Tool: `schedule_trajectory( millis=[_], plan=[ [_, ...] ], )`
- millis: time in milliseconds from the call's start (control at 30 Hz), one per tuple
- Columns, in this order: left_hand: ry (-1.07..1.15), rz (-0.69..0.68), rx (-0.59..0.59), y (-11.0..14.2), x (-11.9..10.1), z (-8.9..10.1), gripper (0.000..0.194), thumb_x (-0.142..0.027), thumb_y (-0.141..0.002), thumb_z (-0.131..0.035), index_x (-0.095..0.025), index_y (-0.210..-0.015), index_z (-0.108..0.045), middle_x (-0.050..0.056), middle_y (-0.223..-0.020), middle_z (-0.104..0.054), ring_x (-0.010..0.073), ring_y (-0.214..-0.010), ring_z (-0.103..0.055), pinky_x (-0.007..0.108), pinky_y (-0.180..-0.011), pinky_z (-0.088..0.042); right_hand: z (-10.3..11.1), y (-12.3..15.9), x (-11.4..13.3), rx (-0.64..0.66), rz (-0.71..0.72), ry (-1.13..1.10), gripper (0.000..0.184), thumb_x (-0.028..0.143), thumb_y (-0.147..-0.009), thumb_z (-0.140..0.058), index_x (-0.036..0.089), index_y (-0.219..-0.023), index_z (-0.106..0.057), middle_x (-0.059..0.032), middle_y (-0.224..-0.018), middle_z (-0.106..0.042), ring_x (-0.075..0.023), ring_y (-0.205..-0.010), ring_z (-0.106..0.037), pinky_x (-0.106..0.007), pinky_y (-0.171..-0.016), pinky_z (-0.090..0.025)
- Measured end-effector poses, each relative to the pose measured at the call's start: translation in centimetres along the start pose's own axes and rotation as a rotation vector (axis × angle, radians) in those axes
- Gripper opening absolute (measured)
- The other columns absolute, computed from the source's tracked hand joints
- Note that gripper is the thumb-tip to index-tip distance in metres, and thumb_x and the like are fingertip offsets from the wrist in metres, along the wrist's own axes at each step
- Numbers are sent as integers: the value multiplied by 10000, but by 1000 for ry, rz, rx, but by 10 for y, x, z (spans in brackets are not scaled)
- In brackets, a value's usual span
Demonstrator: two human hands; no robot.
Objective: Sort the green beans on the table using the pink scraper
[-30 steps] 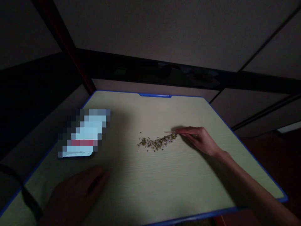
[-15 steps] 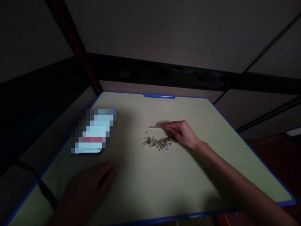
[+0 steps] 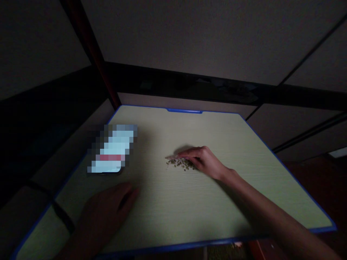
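Right hand is at frame centre, flat and low over the seed pile, fingers extended and pressed together, pointing to frame left. Open, not gripping; something thin shows at the fingertips, too blurred to tell. Palm side covers the right part of the pile.

Diff vs 0.5 s ago: the hand dropped from just above the pile onto it, fingertips now at the pile's upper left edge. The visible pile is shorter, only the left portion shows beyond the fingers. Vs 1.0 s ago: the hand was at the pile's right end, the pile stretched out longer to the right; the hand has swept leftward across it and the seeds look bunched tighter.

Left hand is in the lower left of the frame, palm down flat on the table, fingers loosely open, holding nothing. Same pose as before; its small shift in frame matches the camera move. Dark band across its wrist.

Seed pile sits mid-table, slightly left of the right hand's knuckles, well apart from the left hand.

Lit phone (screen pixelated) lies at the centre left of the frame, on the table's left side, unchanged. Table is pale green with a blue edge. Scene is dim.
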State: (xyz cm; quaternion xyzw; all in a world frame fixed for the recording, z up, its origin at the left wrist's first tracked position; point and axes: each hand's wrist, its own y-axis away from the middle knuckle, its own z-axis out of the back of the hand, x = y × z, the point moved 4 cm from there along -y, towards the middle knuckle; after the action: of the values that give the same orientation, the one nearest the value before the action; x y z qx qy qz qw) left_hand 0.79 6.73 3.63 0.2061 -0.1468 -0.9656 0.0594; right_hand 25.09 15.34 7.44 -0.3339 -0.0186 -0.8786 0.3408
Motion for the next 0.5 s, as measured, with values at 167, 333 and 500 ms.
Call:
schedule_trajectory(
  millis=[167, 333, 500],
  plan=[
    [-23, -15, 11, 0, -3, 2, 502, -614, -709, -175, -244, -835, -491, -31, -910, -495, 181, -888, -452, 347, -825, -317, -3, 6, 4, -4, 2, -39, 303, 168, -840, -430, 232, -1041, -648, -19, -1009, -682, -194, -943, -623, -330, -814, -477],
    [-62, -12, 10, -1, -5, 3, 543, -608, -708, -150, -220, -887, -484, -4, -982, -476, 174, -897, -437, 330, -824, -310, 13, 13, 9, -103, -37, -124, 260, 193, -829, -465, 233, -980, -672, -11, -956, -698, -170, -848, -649, -297, -746, -504],
    [-61, -42, -17, 0, -10, 6, 518, -590, -728, -162, -193, -815, -484, 14, -863, -480, 164, -818, -424, 283, -758, -257, 55, 32, -18, -407, -147, -213, 199, 269, -773, -565, 179, -918, -665, -65, -962, -692, -208, -887, -638, -355, -814, -484]
  ],
)
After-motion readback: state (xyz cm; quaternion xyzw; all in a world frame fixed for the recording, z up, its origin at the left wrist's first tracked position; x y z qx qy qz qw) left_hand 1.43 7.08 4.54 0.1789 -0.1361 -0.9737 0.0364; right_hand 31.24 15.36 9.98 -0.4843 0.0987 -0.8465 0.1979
